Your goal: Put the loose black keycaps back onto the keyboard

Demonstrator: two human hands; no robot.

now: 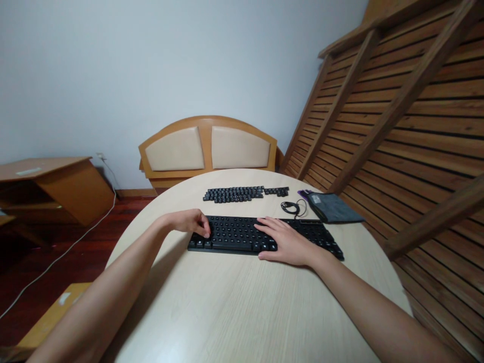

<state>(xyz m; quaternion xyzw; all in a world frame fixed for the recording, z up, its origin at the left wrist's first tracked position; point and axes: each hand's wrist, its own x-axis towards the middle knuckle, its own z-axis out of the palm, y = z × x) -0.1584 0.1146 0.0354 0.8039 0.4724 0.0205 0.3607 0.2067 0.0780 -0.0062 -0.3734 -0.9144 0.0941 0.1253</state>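
Observation:
A black keyboard [234, 233] lies on the round table in front of me, most of its middle keycaps off and its bottom row partly capped. My left hand [191, 223] is over the keyboard's left end, fingers pinched together and pointing down at the keys; whatever they may hold is too small to make out. Spread flat across the right-middle part is my right hand [283, 241], its fingers resting on the board and the thumb at the front edge. Beyond the keyboard, loose black keycaps [233, 194] stand in rows, with a smaller group of keycaps [277, 191] beside them.
A coiled black cable [291, 207] lies behind the keyboard. To its right is a dark grey cloth pouch [335, 207] with something purple [303, 193] next to it. The pale round table [242, 302] stands near a slatted wooden frame [401, 116] on the right.

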